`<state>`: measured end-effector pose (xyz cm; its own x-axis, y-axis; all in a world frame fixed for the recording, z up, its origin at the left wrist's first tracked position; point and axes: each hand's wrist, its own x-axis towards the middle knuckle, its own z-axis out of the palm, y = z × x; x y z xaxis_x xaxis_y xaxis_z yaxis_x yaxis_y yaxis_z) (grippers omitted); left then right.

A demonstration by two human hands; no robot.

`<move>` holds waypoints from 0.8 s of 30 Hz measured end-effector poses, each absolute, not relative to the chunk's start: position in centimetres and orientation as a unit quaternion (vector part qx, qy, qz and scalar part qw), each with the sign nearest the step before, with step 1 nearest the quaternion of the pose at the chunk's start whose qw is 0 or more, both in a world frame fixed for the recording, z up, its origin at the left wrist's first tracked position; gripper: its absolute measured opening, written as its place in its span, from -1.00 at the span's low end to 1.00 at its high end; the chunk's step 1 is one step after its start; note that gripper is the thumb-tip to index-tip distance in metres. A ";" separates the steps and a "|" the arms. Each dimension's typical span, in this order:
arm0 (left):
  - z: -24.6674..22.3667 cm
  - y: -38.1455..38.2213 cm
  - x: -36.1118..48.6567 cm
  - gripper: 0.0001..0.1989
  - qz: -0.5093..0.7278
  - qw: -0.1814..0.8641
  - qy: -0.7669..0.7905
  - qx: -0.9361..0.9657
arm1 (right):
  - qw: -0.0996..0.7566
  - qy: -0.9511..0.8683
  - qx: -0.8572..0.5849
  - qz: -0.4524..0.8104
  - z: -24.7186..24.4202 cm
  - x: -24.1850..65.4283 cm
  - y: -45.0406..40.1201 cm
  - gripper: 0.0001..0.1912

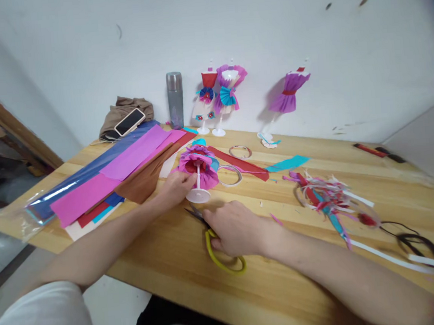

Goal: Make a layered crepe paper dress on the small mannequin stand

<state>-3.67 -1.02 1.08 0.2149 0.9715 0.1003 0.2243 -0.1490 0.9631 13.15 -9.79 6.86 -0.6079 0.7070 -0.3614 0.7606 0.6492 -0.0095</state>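
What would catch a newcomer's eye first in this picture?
Probably the small pink ruffled dress stand near the middle, tipped in the left hand, with yellow-handled scissors in the right hand just nearer the viewer. Next, three little dressed stands by the back wall, and a tangle of colorful scraps on the table's right side.

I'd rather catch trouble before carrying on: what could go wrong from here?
1. The scissors at the right hand point toward the left hand, so a slip might nick fingers.
2. The left hand holds the small dress stand tipped, with its underside showing; squeezing or a stray blade could crush or cut the ruffles.
3. A ring-shaped roll lies close beside the ruffles and might get knocked or catch them.
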 end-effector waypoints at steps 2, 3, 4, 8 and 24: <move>1.3 -1.3 -3.6 -0.51 0.396 0.374 0.488 0.682 | 0.165 0.894 0.409 -0.084 7.0 13.2 -9.7 -0.62; 1.5 -1.4 -3.7 -0.51 0.390 0.331 0.494 0.703 | 0.162 0.896 0.406 -0.084 6.9 13.2 -9.6 -0.62; 1.7 -1.5 -3.7 -0.51 0.386 0.302 0.499 0.715 | 0.160 0.897 0.403 -0.084 6.9 13.3 -9.6 -0.62; 2.5 -2.7 -3.6 -0.54 0.343 0.207 0.546 0.736 | 0.147 0.902 0.397 -0.082 6.6 13.4 -9.4 -0.60; 5.7 -0.9 -7.8 -0.61 0.490 -0.025 0.518 0.700 | 0.141 0.904 0.394 -0.084 6.8 13.7 -9.6 -0.60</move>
<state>-7.84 -0.85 5.67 -0.0182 0.7016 0.7123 0.7501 -0.4614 0.4737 13.71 -9.56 6.75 -0.6496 0.6887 -0.3220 0.7363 0.6754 -0.0408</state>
